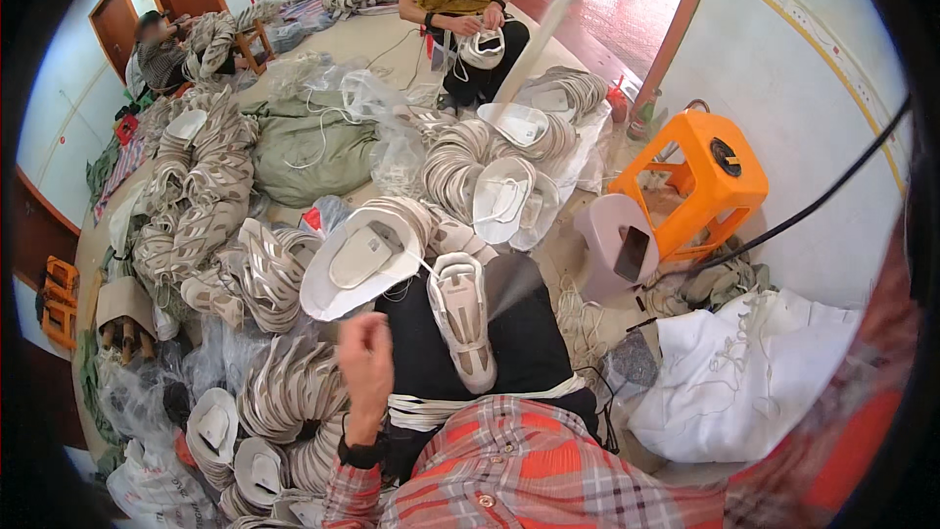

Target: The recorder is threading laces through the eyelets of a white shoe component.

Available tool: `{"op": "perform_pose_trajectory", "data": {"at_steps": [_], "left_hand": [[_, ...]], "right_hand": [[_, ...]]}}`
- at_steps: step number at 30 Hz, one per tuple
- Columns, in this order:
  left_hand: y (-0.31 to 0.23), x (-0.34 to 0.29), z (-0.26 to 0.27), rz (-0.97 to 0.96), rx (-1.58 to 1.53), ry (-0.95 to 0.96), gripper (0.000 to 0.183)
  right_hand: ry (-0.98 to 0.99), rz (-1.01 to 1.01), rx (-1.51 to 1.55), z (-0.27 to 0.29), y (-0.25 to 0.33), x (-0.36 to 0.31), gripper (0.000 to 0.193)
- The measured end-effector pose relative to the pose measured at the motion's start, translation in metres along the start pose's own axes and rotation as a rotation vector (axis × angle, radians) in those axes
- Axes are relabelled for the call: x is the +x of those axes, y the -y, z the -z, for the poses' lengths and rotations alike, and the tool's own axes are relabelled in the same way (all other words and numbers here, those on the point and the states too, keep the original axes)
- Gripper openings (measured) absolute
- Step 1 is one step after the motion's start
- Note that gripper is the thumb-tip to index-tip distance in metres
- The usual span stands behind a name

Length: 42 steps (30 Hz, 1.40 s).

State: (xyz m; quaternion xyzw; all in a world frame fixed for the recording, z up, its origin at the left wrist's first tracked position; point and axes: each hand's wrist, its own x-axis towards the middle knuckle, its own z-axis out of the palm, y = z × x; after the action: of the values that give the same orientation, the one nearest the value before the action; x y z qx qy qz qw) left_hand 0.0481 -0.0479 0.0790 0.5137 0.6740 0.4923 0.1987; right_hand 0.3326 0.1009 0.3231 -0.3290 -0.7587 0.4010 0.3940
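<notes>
A beige and white shoe upper (460, 323) lies lengthwise on the black cloth (534, 333) over my lap. A white lace (427, 266) sticks out at its upper left. My left hand (364, 358) is raised just left of the upper, fingers curled closed; whatever they may hold cannot be made out. My right sleeve (867, 402) shows blurred at the right edge, with its hand outside the picture. A blurred pale strip (548, 24) crosses the upper middle, and a grey smear hangs beside the upper. White laces (431, 411) lie in a bundle across my lap.
Stacks of shoe uppers (294, 387) crowd the left, with more stacks (455, 162) ahead. An orange stool (700, 171), a mauve bin (617, 235) holding a phone and white cloth (744, 377) are at right. Ahead, a seated person (455, 0) handles another upper; others sit farther back.
</notes>
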Motion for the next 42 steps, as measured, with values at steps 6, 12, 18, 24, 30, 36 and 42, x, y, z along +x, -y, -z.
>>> {"op": "perform_pose_trajectory", "data": {"at_steps": [6, 12, 18, 24, 30, 36, 42], "left_hand": [[0.056, -0.032, -0.067, -0.033, -0.187, 0.513, 0.020], [0.035, -0.041, -0.080, -0.148, 0.181, 0.376, 0.014], [0.032, -0.046, -0.094, -0.242, 0.289, 0.384, 0.019], [0.024, -0.051, -0.102, -0.543, 0.525, 0.427, 0.021], [-0.003, -0.040, -0.049, -0.298, 0.705, 0.677, 0.045], [-0.116, 0.016, 0.004, -0.726, 0.101, 0.421, 0.046], [-0.155, 0.037, 0.087, -0.789, -0.282, 0.662, 0.032]], "right_hand": [[-0.056, -0.017, -0.097, 0.035, 0.007, -0.021, 0.026], [-0.156, -0.057, -0.198, 0.080, 0.012, -0.053, 0.025], [-0.253, -0.120, -0.255, 0.117, 0.002, -0.091, 0.024], [-0.342, -0.184, -0.325, 0.148, -0.005, -0.127, 0.023], [-0.420, -0.253, -0.398, 0.173, -0.014, -0.160, 0.022], [-0.454, -0.309, -0.456, 0.185, -0.027, -0.178, 0.021], [-0.505, -0.388, -0.520, 0.196, -0.044, -0.198, 0.020]]}}
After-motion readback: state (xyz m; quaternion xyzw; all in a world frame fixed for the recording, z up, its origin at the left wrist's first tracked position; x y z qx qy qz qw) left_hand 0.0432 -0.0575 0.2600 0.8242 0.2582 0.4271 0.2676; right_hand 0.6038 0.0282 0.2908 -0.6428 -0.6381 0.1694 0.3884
